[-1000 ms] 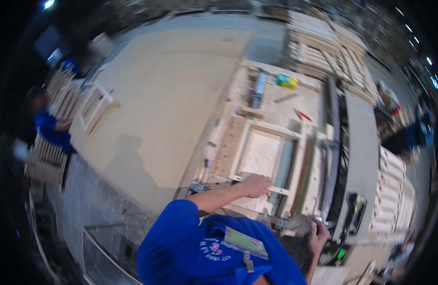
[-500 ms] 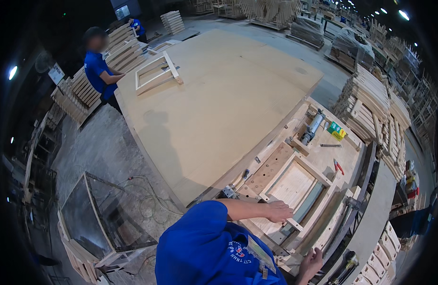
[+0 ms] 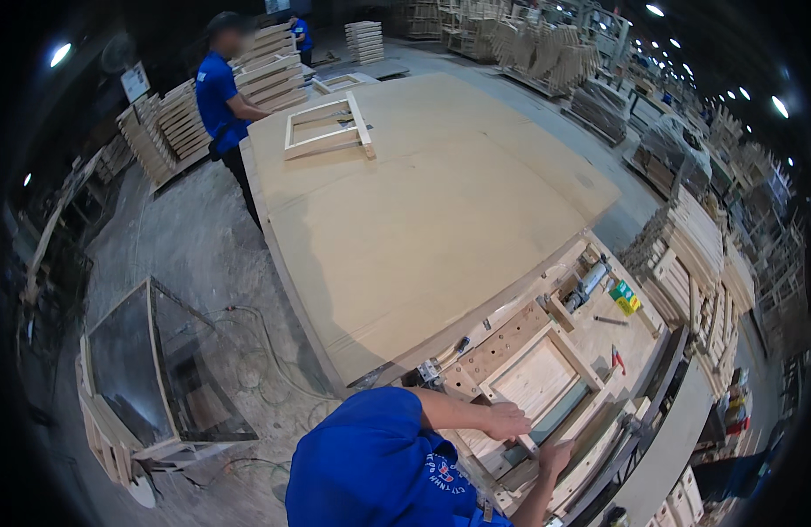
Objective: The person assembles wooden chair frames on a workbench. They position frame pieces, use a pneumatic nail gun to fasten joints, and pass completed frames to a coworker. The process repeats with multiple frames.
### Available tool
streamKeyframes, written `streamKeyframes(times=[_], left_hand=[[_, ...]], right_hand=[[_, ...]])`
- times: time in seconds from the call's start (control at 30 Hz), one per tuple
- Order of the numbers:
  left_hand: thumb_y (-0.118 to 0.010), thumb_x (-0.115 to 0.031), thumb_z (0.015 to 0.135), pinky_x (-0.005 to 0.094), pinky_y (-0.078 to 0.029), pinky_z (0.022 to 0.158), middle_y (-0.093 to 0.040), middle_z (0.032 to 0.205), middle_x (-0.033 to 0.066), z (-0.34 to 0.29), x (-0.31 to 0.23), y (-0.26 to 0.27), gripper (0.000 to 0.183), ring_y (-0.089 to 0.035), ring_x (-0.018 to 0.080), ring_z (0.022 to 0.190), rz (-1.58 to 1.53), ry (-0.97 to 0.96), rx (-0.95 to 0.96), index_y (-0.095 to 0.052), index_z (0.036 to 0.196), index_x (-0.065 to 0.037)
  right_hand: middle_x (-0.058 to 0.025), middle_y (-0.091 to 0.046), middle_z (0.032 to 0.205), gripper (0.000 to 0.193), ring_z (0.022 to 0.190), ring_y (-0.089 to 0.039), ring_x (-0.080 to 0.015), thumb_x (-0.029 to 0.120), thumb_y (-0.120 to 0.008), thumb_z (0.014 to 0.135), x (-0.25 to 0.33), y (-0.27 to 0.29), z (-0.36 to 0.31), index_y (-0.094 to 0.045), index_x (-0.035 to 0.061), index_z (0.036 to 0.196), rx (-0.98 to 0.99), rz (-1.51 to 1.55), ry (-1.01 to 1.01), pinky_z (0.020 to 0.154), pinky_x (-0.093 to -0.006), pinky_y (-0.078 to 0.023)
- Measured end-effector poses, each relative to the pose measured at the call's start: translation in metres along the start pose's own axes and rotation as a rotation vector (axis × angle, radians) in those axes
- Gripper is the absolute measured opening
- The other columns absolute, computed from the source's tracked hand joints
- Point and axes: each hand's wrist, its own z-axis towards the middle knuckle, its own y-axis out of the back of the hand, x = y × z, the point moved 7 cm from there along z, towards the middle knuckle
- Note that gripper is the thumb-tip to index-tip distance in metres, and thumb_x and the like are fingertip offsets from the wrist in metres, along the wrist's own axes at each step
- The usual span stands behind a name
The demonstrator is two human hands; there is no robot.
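Observation:
A light wooden frame (image 3: 578,353) with a pale panel (image 3: 533,379) lies in a wooden clamping jig at the table's near right. My left hand (image 3: 507,422) is closed over the frame's near end, its fingers partly hidden. Just to the right, my right hand (image 3: 555,458) is closed at the near right corner of the same frame; its fingertips are hard to make out. A drilled wooden block (image 3: 499,337) runs along the frame's left side. A metal air cylinder (image 3: 588,285) is mounted at the jig's far end.
Red-handled pliers (image 3: 617,359), a metal rod (image 3: 611,321) and a green-yellow box (image 3: 626,299) lie on the jig board. Another frame (image 3: 328,126) sits on the large table (image 3: 423,211). A co-worker (image 3: 221,97) stands at its far left. Wood stacks (image 3: 687,255) rise at right.
My right hand has moved up and left from beside the jig to the frame's near right corner. My left hand stays at the frame's near end. The view has shifted slightly.

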Motion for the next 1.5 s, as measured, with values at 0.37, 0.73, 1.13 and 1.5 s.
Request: streamKeyframes(times=[0.37, 0.73, 1.13, 1.5], left_hand=[[-0.076, -0.029, 0.091, 0.0505, -0.053, 0.087, -0.067, 0.105, 0.0139, 0.048, -0.008, 0.025, 0.033, -0.069, 0.0348, 0.102, 0.0, -0.067, -0.138, -0.064, 0.111, -0.006], [-0.073, -0.03, 0.094, 0.0432, -0.054, 0.074, -0.062, 0.089, 0.008, -0.004, -0.061, 0.235, 0.026, -0.068, 0.0315, 0.085, 0.356, -0.184, -0.511, -0.061, 0.096, -0.007], [-0.067, -0.041, 0.1, 0.0514, -0.055, 0.086, -0.07, 0.102, 0.0156, -0.215, 0.022, 0.301, 0.037, -0.071, 0.0377, 0.1, 0.312, 0.612, -0.589, -0.065, 0.113, -0.006], [-0.068, -0.041, 0.1, 0.0557, -0.052, 0.091, -0.073, 0.111, 0.0209, -0.339, 0.103, 0.244, 0.042, -0.07, 0.0428, 0.107, 0.272, 1.06, -0.592, -0.065, 0.117, -0.002]], right_hand=[[-0.0368, -0.062, 0.133, 0.072, 0.123, -0.062, -0.052, 0.006, -0.064, 0.084, 0.013, 0.059, 0.041, -0.041, -0.006, 0.151, -0.01, 0.059, -0.018, 0.108, -0.051, -0.049], [-0.0133, -0.061, 0.136, 0.068, 0.124, -0.061, -0.0257, 0.02, -0.069, 0.102, 0.138, 0.208, -0.011, -0.039, 0.0023, 0.16, 0.159, 1.381, 0.354, 0.109, -0.0401, -0.049], [-0.008, -0.072, 0.105, 0.039, 0.081, -0.071, -0.0155, 0.026, -0.067, 0.108, 0.098, 0.146, -0.048, -0.059, 0.0063, 0.141, 0.433, 1.138, 0.284, 0.063, -0.0283, -0.058], [-0.0066, -0.073, 0.1, 0.037, 0.079, -0.072, -0.0159, 0.029, -0.069, 0.107, 0.062, 0.112, -0.063, -0.062, 0.0083, 0.136, 0.463, 1.03, 0.192, 0.061, -0.0285, -0.057]])
